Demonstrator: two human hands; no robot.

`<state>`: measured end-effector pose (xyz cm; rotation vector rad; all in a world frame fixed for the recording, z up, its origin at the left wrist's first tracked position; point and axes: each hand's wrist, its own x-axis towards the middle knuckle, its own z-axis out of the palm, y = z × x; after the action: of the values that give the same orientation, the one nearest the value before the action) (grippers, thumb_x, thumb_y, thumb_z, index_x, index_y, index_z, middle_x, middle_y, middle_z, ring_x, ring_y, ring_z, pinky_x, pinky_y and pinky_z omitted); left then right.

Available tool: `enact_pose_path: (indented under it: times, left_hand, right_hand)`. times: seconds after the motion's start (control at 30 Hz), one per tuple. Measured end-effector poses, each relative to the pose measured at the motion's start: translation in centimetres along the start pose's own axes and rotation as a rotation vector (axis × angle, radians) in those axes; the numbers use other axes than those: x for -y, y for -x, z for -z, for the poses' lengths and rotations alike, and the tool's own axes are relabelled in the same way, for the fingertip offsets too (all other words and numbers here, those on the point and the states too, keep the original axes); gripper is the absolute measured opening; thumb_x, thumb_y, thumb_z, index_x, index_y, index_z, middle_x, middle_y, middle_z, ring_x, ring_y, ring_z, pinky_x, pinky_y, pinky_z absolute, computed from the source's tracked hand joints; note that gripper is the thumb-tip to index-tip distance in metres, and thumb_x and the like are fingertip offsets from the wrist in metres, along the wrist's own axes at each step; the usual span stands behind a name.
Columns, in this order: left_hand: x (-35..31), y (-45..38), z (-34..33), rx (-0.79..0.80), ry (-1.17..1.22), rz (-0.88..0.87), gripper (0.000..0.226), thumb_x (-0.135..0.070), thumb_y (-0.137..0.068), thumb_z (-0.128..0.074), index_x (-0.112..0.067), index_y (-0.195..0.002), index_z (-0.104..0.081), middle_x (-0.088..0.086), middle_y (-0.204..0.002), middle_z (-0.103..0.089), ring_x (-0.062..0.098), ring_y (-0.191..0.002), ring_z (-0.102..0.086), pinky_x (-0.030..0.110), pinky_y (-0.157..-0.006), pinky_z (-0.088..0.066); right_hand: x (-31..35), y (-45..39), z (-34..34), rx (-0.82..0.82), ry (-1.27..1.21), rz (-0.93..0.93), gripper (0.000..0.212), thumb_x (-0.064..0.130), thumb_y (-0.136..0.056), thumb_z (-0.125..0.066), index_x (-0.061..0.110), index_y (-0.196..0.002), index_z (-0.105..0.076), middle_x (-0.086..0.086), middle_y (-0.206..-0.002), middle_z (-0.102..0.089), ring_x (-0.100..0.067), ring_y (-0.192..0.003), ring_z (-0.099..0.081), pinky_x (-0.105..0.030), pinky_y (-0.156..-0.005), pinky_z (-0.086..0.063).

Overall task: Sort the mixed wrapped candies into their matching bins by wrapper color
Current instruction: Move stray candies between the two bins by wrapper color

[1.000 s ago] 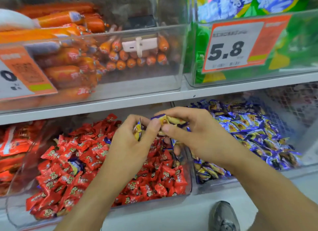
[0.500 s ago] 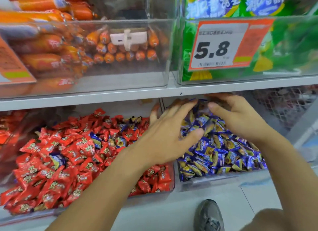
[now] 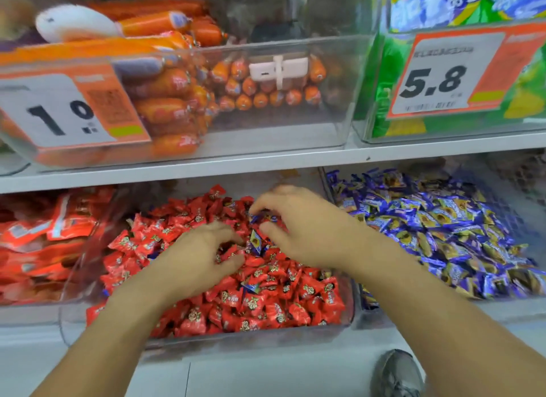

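While both my hands are down in the clear bin [image 3: 339,327] of red candies [image 3: 266,302], I can see a few blue candies mixed in with the red ones. My left hand [image 3: 198,257] rests on the red pile with its fingers bent, and I cannot tell if it has hold of anything. My right hand [image 3: 301,228] is over the back of the pile with its fingers curled down near a blue candy [image 3: 256,241] that stands up between my two hands. The picture is blurry there, so I cannot tell if my right hand is pinching a candy. Just to the right is the next clear bin [image 3: 366,305], and it is full of blue candies [image 3: 443,228] with yellow on them. To the left are bigger red packs [image 3: 44,243]. On the shelf [image 3: 266,163] above sit orange sausages [image 3: 165,107] in a clear box, with a price tag [image 3: 68,110] on the front. Beside them are green packs [image 3: 529,101] with a tag that says 5.8 [image 3: 443,77]. My gray shoe [image 3: 396,373] is on the floor below.
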<state>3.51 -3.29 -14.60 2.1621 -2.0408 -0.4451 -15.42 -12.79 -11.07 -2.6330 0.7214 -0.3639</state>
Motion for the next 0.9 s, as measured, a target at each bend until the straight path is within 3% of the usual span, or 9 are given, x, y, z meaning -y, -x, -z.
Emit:
enact_pose_path:
  times: [0.1, 0.27, 0.37, 0.5, 0.57, 0.67, 0.73, 0.83, 0.9]
  left_hand:
    - [1.0, 0.6, 0.9, -0.048, 0.064, 0.022, 0.027, -0.041, -0.086, -0.068, -0.031, -0.111, -0.065, -0.016, -0.114, -0.059, 0.003, -0.106, -0.055, 0.018, -0.094, -0.04]
    - [2.4, 1.0, 1.2, -0.044, 0.121, 0.016, 0.035, -0.032, -0.081, -0.074, -0.034, -0.115, -0.062, -0.02, -0.113, -0.06, -0.005, -0.103, -0.055, -0.003, -0.085, -0.03]
    - [2.6, 1.1, 1.2, -0.039, 0.155, 0.016, 0.037, -0.039, -0.085, -0.069, -0.035, -0.12, -0.059, -0.023, -0.115, -0.058, -0.007, -0.108, -0.053, 0.003, -0.091, -0.034]
    - [2.1, 0.8, 1.2, -0.099, 0.13, 0.06, 0.02, -0.04, -0.097, -0.05, -0.038, -0.113, -0.062, -0.017, -0.101, -0.057, -0.002, -0.096, -0.052, 0.02, -0.084, -0.036]
    - [2.4, 0.5, 0.9, -0.105, 0.064, 0.106, 0.028, -0.033, -0.098, -0.049, -0.037, -0.124, -0.06, -0.005, -0.107, -0.056, 0.009, -0.102, -0.053, 0.023, -0.089, -0.039]
    - [2.8, 0.1, 0.7, -0.065, -0.048, 0.097, 0.036, -0.03, -0.093, -0.056, -0.035, -0.128, -0.06, -0.002, -0.116, -0.064, 0.016, -0.114, -0.05, 0.031, -0.099, -0.043]
    - [2.6, -0.1, 1.0, -0.056, -0.076, 0.066, 0.032, -0.027, -0.091, -0.061, -0.031, -0.122, -0.067, -0.007, -0.115, -0.067, 0.016, -0.114, -0.051, 0.033, -0.099, -0.043]
    - [2.5, -0.1, 1.3, -0.076, -0.067, 0.053, 0.023, -0.024, -0.088, -0.065, -0.03, -0.108, -0.073, -0.011, -0.109, -0.068, 0.012, -0.109, -0.057, 0.033, -0.097, -0.045]
    - [2.8, 0.0, 1.2, -0.113, -0.042, 0.058, 0.016, -0.024, -0.086, -0.066, -0.032, -0.098, -0.074, -0.014, -0.1, -0.068, 0.011, -0.102, -0.059, 0.035, -0.093, -0.048]
  right_hand:
    - [0.3, -2.9, -0.5, 0.253, 0.12, -0.175, 0.046, 0.029, -0.096, -0.059, 0.02, -0.14, -0.05, -0.01, -0.132, -0.059, -0.028, -0.122, -0.054, -0.034, -0.098, -0.046]
    - [0.5, -4.7, -3.0, 0.546, 0.12, -0.163, 0.06, 0.018, -0.097, -0.058, 0.026, -0.151, -0.036, -0.004, -0.15, -0.045, -0.026, -0.132, -0.047, -0.029, -0.096, -0.042]
    - [0.0, -4.9, -3.3, 0.52, 0.082, -0.179, 0.054, 0.024, -0.094, -0.065, 0.027, -0.145, -0.045, 0.0, -0.138, -0.053, -0.023, -0.119, -0.053, -0.026, -0.084, -0.038]
    - [-0.7, -4.7, -3.8, 0.418, -0.004, -0.18, 0.042, 0.025, -0.087, -0.074, 0.029, -0.125, -0.058, 0.015, -0.09, -0.049, -0.012, -0.082, -0.05, -0.025, -0.066, -0.038]
    - [-0.6, -4.5, -3.7, 0.416, -0.021, -0.181, 0.044, 0.023, -0.089, -0.071, 0.031, -0.129, -0.055, 0.016, -0.093, -0.048, -0.01, -0.081, -0.045, -0.024, -0.066, -0.037]
    - [-0.3, -4.3, -3.4, 0.491, 0.002, -0.176, 0.062, 0.011, -0.093, -0.057, 0.039, -0.146, -0.04, 0.001, -0.137, -0.052, -0.016, -0.098, -0.054, -0.031, -0.084, -0.051]
    - [-0.1, -4.2, -3.5, 0.537, 0.017, -0.16, 0.067, 0.006, -0.092, -0.052, 0.043, -0.146, -0.039, 0.001, -0.148, -0.047, -0.022, -0.116, -0.057, -0.04, -0.094, -0.053]
    - [-0.2, -4.3, -3.5, 0.537, -0.004, -0.159, 0.055, 0.008, -0.093, -0.056, 0.038, -0.138, -0.049, 0.005, -0.121, -0.057, -0.02, -0.108, -0.056, -0.034, -0.085, -0.051]
    - [-0.3, -4.2, -3.4, 0.497, -0.03, -0.166, 0.041, 0.019, -0.095, -0.062, 0.034, -0.132, -0.053, 0.013, -0.097, -0.045, -0.015, -0.096, -0.048, -0.027, -0.074, -0.041]
